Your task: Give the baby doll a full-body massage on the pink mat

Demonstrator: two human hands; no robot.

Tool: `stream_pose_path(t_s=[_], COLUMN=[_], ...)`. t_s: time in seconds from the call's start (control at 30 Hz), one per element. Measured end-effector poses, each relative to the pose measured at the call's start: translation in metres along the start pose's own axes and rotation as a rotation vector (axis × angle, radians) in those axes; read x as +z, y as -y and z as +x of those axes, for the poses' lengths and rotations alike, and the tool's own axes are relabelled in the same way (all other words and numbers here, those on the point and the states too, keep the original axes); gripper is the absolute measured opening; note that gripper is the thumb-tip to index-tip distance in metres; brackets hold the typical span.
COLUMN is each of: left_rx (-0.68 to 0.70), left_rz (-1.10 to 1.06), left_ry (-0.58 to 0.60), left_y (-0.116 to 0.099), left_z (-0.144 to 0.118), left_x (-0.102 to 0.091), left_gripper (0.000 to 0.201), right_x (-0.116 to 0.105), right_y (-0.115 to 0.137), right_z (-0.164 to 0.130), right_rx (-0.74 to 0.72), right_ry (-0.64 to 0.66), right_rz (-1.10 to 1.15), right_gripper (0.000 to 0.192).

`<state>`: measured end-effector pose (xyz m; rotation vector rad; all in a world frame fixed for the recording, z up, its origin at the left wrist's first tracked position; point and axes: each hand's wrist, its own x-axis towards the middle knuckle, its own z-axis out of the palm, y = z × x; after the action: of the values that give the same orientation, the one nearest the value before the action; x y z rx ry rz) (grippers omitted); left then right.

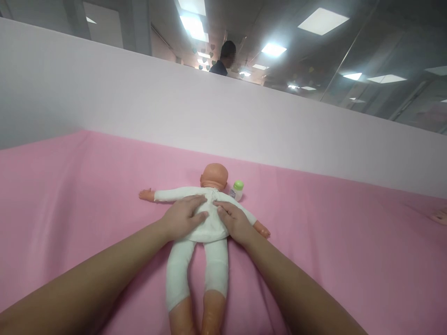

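Observation:
A baby doll (206, 242) in a white suit lies face down on a pink sheet (87, 195), head away from me, arms spread. My left hand (183, 216) rests flat on the left side of its back, thumb toward the middle. My right hand (234, 221) presses the right side of the back, fingers apart. Neither hand holds anything. Just right of the doll's head (214, 176) stands a small white bottle with a green cap (237, 190).
A pale wall panel (174, 102) rises behind the pink sheet. Beyond it a person (225, 58) stands in an office with ceiling lights. At the far right edge a bit of another doll's limb (440, 215) shows.

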<state>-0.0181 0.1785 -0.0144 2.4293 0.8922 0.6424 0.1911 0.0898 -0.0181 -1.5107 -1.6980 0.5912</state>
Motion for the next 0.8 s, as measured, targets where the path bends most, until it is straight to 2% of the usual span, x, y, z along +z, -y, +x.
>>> stream_pose_path(t_s=[0.07, 0.13, 0.23, 0.37, 0.43, 0.67, 0.8], left_rx=[0.088, 0.138, 0.153, 0.104, 0.093, 0.135, 0.141], left_rz=[0.137, 0.238, 0.308, 0.284, 0.281, 0.303, 0.248], left_ry=[-0.007, -0.015, 0.0, 0.126, 0.16, 0.144, 0.179], left_y=[-0.001, -0.002, 0.0, 0.004, 0.003, 0.0, 0.004], left_z=[-0.003, -0.005, -0.006, 0.001, 0.006, 0.013, 0.017], left_x=[0.005, 0.008, 0.012, 0.012, 0.009, 0.003, 0.0], left_gripper=[0.066, 0.07, 0.076, 0.079, 0.078, 0.068, 0.065], right_x=[0.003, 0.005, 0.007, 0.005, 0.003, 0.003, -0.001], right_y=[-0.003, -0.002, 0.002, 0.006, 0.005, -0.002, -0.007], right_z=[0.0, -0.001, -0.004, -0.003, -0.002, -0.003, 0.002], right_rx=[-0.035, -0.095, -0.157, -0.088, -0.067, -0.043, -0.01], right_ry=[-0.073, -0.128, -0.111, 0.064, 0.106, 0.061, 0.101], right_rz=[-0.109, -0.285, -0.421, -0.399, -0.391, -0.434, -0.436], right_gripper=[0.049, 0.06, 0.074, 0.075, 0.075, 0.079, 0.076])
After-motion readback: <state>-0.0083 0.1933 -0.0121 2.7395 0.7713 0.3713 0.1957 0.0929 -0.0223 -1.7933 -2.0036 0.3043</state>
